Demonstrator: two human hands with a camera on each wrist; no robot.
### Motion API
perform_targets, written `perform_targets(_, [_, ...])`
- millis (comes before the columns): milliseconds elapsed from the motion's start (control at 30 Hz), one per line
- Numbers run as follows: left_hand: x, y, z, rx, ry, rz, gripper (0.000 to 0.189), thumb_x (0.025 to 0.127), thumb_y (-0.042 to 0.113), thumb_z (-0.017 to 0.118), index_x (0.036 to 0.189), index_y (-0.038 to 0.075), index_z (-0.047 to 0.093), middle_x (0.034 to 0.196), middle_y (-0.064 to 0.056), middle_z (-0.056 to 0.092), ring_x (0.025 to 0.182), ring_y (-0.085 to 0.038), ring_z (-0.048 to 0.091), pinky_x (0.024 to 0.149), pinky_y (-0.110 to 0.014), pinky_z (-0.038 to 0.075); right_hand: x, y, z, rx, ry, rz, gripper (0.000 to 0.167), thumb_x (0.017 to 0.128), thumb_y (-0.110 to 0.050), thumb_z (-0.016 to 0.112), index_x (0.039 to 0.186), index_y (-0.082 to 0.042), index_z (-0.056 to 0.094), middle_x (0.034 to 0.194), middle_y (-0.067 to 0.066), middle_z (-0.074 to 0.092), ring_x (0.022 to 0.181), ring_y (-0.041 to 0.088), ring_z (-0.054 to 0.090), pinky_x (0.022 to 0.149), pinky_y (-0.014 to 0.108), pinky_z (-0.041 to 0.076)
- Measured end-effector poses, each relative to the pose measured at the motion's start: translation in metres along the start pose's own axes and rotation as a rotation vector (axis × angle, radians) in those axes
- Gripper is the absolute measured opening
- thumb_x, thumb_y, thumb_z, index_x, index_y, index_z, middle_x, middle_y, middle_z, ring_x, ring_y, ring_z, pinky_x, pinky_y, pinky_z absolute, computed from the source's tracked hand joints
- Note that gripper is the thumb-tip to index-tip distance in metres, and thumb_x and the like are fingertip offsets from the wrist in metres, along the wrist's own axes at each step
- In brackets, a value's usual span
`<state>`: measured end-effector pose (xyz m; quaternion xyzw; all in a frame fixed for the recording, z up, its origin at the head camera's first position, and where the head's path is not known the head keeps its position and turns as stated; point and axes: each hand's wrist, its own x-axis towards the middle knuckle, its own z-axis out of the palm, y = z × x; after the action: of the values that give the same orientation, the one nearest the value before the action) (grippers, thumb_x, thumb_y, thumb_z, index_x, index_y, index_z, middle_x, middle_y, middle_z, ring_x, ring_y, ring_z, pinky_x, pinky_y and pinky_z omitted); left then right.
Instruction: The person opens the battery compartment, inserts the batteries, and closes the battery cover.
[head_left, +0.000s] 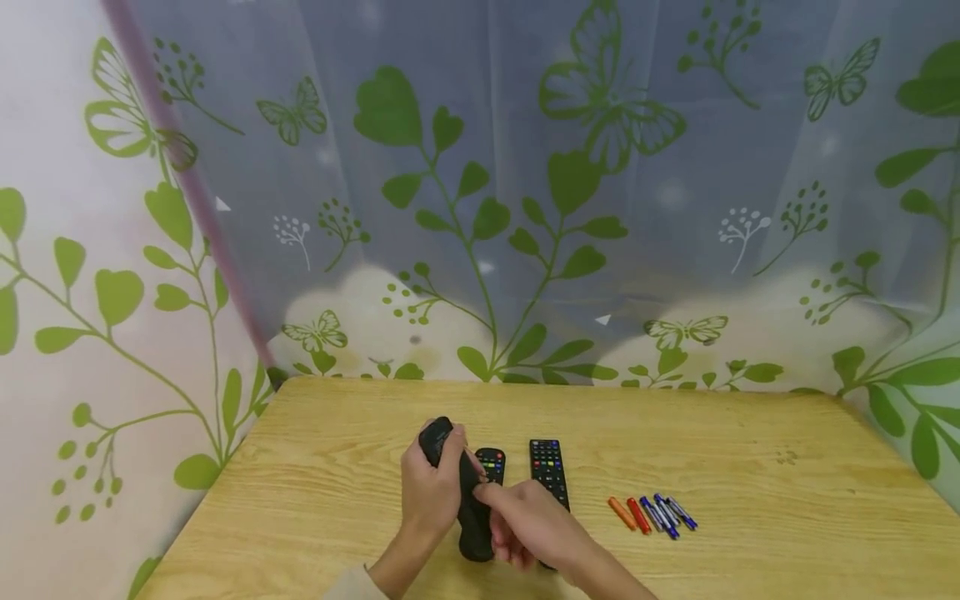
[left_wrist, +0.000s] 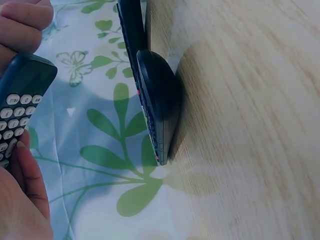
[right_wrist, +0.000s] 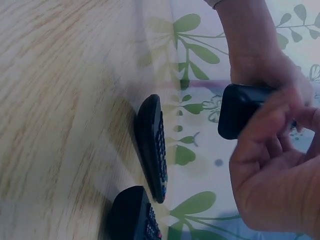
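My left hand (head_left: 431, 492) grips a black remote control (head_left: 474, 537), raised over the table with its plain back toward the head camera. White round keys show on that remote (left_wrist: 30, 80) in the left wrist view. From the right, my right hand (head_left: 538, 525) has its thumb and bent fingers at the remote's side, near its middle. Those fingers (right_wrist: 265, 117) overlap the remote (right_wrist: 235, 112) in the right wrist view and look blurred. Just behind the hands lies a second black remote (head_left: 491, 461), partly hidden. A third, longer black remote (head_left: 550, 468) lies beside it, its lower part covered by my right hand.
Right of the remotes, an orange battery (head_left: 621, 513), a red battery (head_left: 639, 516) and several blue-and-silver batteries (head_left: 666, 515) lie in a row on the wooden table (head_left: 787, 500). A leaf-and-butterfly patterned curtain (head_left: 487, 208) rises behind the table's far edge.
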<state>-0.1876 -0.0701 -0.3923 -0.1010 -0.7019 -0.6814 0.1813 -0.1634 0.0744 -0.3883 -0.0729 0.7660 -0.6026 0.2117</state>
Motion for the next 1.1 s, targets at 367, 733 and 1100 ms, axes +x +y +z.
perform_targets(367, [0.003, -0.018, -0.003, -0.155, 0.004, -0.108, 0.028, 0.101, 0.021, 0.049, 0.087, -0.004, 0.053, 0.062, -0.018, 0.061, 0.05, -0.027, 0.063, 0.051, -0.039, 0.058, -0.008, 0.01, 0.011, -0.263, 0.275, -0.24, 0.037, 0.086, -0.044, 0.068, 0.1, -0.015, 0.05, 0.081, 0.0, 0.047, 0.062, 0.013, 0.043, 0.05, 0.025, 0.035])
perform_targets(733, [0.001, -0.018, -0.002, -0.075, 0.017, -0.083, 0.027, 0.1, 0.02, 0.05, 0.085, -0.001, 0.056, 0.061, -0.015, 0.062, 0.052, -0.026, 0.063, 0.048, -0.033, 0.056, -0.013, 0.011, 0.016, -0.512, 0.41, -0.339, 0.029, 0.086, -0.045, 0.067, 0.104, -0.024, 0.058, 0.099, -0.011, 0.051, 0.075, 0.011, 0.051, 0.053, 0.021, 0.042])
perform_targets(1100, [0.0, -0.017, -0.001, -0.072, 0.02, -0.069, 0.026, 0.1, 0.019, 0.051, 0.083, -0.001, 0.056, 0.06, -0.013, 0.062, 0.051, -0.025, 0.063, 0.046, -0.034, 0.056, -0.013, 0.012, 0.016, -0.633, 0.453, -0.413, 0.021, 0.086, -0.04, 0.069, 0.099, -0.024, 0.064, 0.093, -0.014, 0.056, 0.071, 0.001, 0.052, 0.05, 0.017, 0.045])
